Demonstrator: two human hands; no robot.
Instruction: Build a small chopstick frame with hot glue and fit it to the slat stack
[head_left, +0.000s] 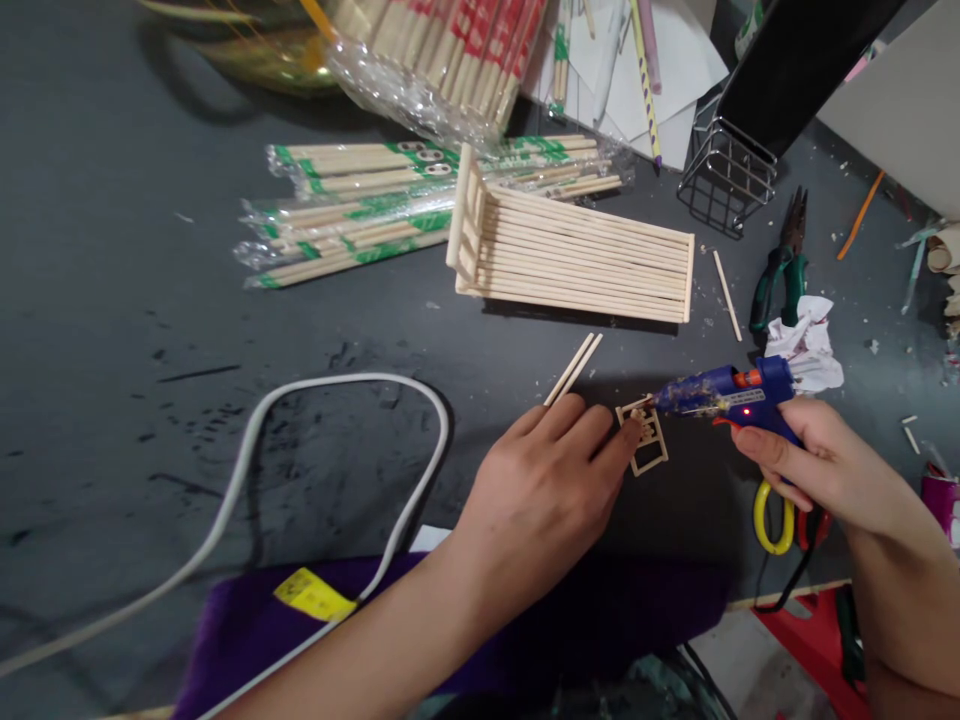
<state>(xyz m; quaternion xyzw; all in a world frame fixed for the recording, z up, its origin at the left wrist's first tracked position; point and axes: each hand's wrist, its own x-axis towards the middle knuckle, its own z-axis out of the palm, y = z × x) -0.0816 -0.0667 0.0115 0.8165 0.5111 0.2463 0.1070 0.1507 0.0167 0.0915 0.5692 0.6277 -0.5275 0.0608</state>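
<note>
While the slatted stick model (585, 255) lies on the dark table (90, 330), one small stick frame (661, 450) sits on its near side, towards its right end. Left hand (555, 470): fingers bent and close together, one fingertip at the small stick frame; thumb hidden, so whether it pinches the piece cannot be told. Right hand (817, 455): wrapped round the handle of one blue glue gun (761, 405), red light lit, nozzle at the frame's edge. Loose sticks (576, 368): two, side by side, between the model and the left hand; whether held, cannot tell. Right of the model: one short stick (726, 295); pliers (784, 265), green-handled, farther out. Left of the model and partly behind it: wrapped chopsticks (352, 225), green-printed, several packets. Beyond the model: one red-marked chopstick bundle (465, 55), in clear plastic
</note>
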